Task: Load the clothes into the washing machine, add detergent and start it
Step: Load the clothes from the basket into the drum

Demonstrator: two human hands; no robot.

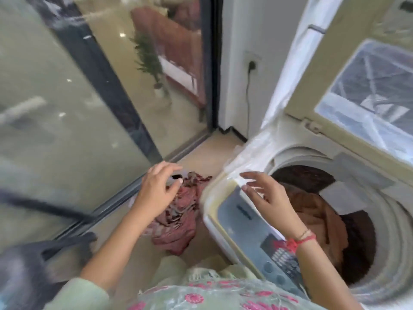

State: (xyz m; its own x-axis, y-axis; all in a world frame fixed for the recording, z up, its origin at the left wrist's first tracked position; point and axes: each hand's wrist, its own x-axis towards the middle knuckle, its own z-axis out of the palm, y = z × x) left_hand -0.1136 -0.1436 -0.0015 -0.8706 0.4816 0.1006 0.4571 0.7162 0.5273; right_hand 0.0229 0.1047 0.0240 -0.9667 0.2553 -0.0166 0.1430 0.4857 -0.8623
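Both hands' fingers apart – L hand (156, 189) above pink clothes (178, 222), R hand (271, 198) over washer (366, 220).

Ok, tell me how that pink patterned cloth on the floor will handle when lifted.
The pink patterned cloth lies crumpled in soft folds, so it is probably floppy and will drape and trail. It looks thin, likely light. The left hand hovers open above it.

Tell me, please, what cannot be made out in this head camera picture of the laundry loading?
- Control panel labels, head view: blurred, partly behind the right hand and wrist.
- Drum depth and load: the brown garment hides what lies beneath.
- Pink clothes on the floor: the left hand covers the top.
- Detergent: none visible.
- Dark object at lower left: blurred, cut off.
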